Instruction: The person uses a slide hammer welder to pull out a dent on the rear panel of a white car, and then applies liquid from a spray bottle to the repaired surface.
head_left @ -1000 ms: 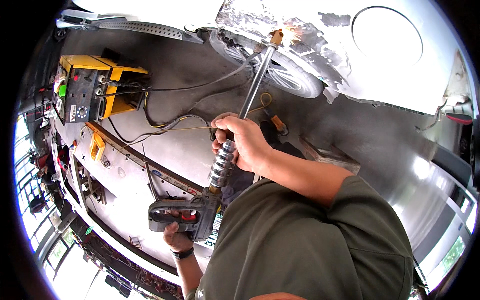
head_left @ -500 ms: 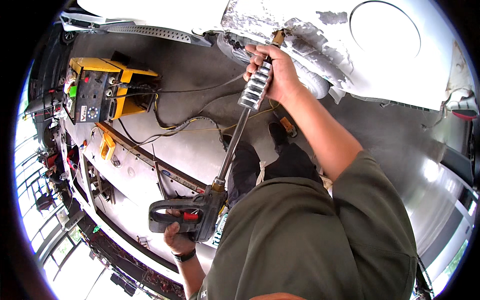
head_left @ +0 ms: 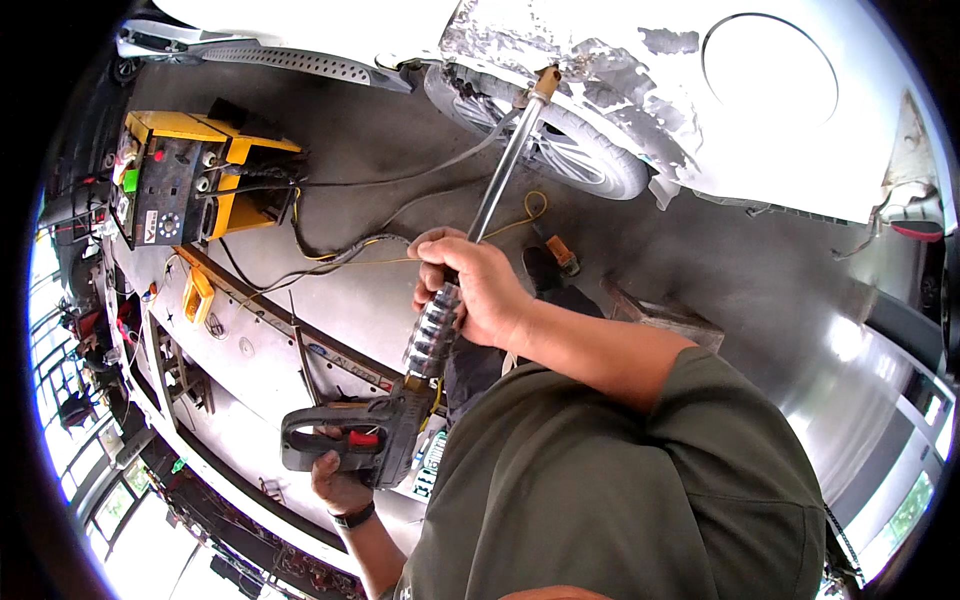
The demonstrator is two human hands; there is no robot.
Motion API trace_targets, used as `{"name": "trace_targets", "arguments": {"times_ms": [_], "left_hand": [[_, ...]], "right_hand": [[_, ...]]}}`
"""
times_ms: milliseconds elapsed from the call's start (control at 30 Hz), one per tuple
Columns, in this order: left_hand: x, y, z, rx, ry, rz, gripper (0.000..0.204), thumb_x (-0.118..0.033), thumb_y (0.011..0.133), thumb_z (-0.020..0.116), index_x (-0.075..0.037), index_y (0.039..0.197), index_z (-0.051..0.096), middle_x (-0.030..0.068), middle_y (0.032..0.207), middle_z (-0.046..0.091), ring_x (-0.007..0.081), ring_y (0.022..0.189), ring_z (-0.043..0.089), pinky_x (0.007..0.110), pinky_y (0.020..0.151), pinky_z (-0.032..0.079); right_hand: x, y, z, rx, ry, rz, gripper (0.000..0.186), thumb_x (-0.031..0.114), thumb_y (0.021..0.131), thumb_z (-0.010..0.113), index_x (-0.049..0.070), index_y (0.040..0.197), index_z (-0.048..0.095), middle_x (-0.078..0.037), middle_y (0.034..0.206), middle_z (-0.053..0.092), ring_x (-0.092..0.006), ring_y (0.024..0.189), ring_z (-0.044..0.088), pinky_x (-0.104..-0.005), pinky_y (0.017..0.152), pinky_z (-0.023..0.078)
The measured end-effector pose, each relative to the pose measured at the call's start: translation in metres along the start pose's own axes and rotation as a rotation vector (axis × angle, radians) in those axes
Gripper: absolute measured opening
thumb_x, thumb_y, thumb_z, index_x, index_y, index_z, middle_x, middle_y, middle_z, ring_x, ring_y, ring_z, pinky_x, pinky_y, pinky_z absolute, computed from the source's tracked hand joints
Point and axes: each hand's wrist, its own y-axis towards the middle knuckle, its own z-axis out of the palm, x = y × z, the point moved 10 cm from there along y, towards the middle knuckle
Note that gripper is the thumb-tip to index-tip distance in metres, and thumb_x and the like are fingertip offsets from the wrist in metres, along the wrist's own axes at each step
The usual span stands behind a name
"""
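A slide-hammer dent puller (head_left: 398,432) runs slantwise up from my left side to a white car body. My left hand (head_left: 342,484) is closed round its black pistol-type handle, close to a red trigger (head_left: 363,439). Around the ribbed metal sliding weight (head_left: 428,340), at its upper end, my right hand (head_left: 478,285) is closed. The weight sits low on the shaft, close to the handle. Beyond it the bare steel shaft (head_left: 508,165) reaches a brass-coloured tip (head_left: 546,82) at the lower edge of the scraped, dented body panel (head_left: 625,85). Whether the tip is attached there, I cannot tell.
A wheel (head_left: 590,160) stands under the damaged panel. To the left is a yellow and black machine (head_left: 165,190) with cables (head_left: 330,262) trailing over the floor. A yellow tray (head_left: 199,295) lies beside a long beam (head_left: 330,352). An orange object (head_left: 562,254) lies near my foot.
My right hand and the sliding weight have moved down the shaft, from near the tip to near the handle. My left hand and the handle have shifted slightly left.
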Motion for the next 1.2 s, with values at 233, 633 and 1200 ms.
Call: {"name": "trace_targets", "arguments": {"times_ms": [233, 633, 1200], "left_hand": [[0.008, 0.01, 0.025, 0.014, -0.013, -0.047, 0.036, -0.02, 0.075, 0.068, -0.006, 0.107, 0.057, 0.0138, 0.111, 0.063, 0.0322, 0.104, 0.063, 0.045, 0.095, 0.052], [0.0, 0.021, 0.002, -0.011, -0.004, -0.044, 0.037, -0.025, 0.08, 0.065, -0.006, 0.111, 0.056, 0.0108, 0.109, 0.063, 0.0307, 0.104, 0.062, 0.045, 0.094, 0.051], [-0.038, 0.06, 0.019, 0.126, 0.066, -0.049, 0.037, -0.02, 0.079, 0.062, -0.003, 0.11, 0.057, 0.0105, 0.106, 0.062, 0.0274, 0.107, 0.06, 0.043, 0.097, 0.048]], "right_hand": [[0.023, 0.001, -0.003, -0.022, -0.051, -0.013, 0.017, 0.02, 0.094, 0.06, 0.005, 0.102, 0.058, 0.0, 0.069, 0.05, -0.0179, 0.071, 0.055, -0.0374, 0.074, 0.05], [0.021, 0.008, 0.003, -0.034, -0.039, -0.019, 0.019, 0.02, 0.093, 0.061, 0.005, 0.103, 0.058, -0.002, 0.07, 0.053, -0.0197, 0.071, 0.058, -0.0384, 0.073, 0.051], [0.026, 0.022, 0.012, -0.107, -0.102, -0.233, 0.016, 0.019, 0.094, 0.06, 0.005, 0.101, 0.061, -0.006, 0.067, 0.053, -0.0218, 0.067, 0.061, -0.0388, 0.067, 0.052]]}}
